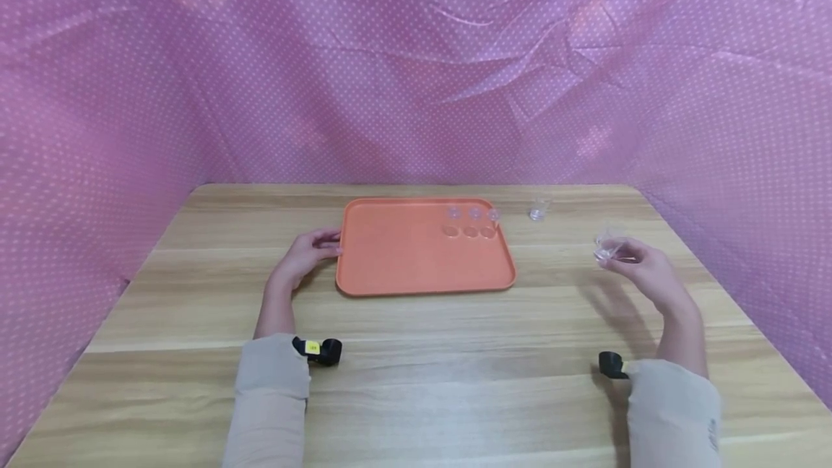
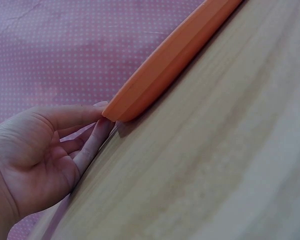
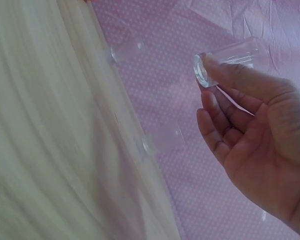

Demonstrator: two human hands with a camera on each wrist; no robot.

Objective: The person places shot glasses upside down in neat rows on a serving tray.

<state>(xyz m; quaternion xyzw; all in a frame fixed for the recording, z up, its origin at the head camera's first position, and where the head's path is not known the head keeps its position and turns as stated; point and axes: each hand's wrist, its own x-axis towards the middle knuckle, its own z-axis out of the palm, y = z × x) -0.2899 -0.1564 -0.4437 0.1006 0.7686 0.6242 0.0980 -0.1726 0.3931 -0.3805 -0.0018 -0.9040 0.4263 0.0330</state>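
An orange tray lies on the table, and my left hand holds its left edge. In the left wrist view the thumb and a finger of my left hand meet at the tray's rim. My right hand is raised over the table's right side, pinching a small clear glass between thumb and fingers. The thick base of this glass points toward the tabletop. Three clear glasses are in a row in the tray's back right part, with whitish discs on top.
Right of the tray, a clear glass stands on the wooden table. The right wrist view shows two glasses on the tabletop, the lower one nearer to my right hand. Pink dotted cloth hangs around the table.
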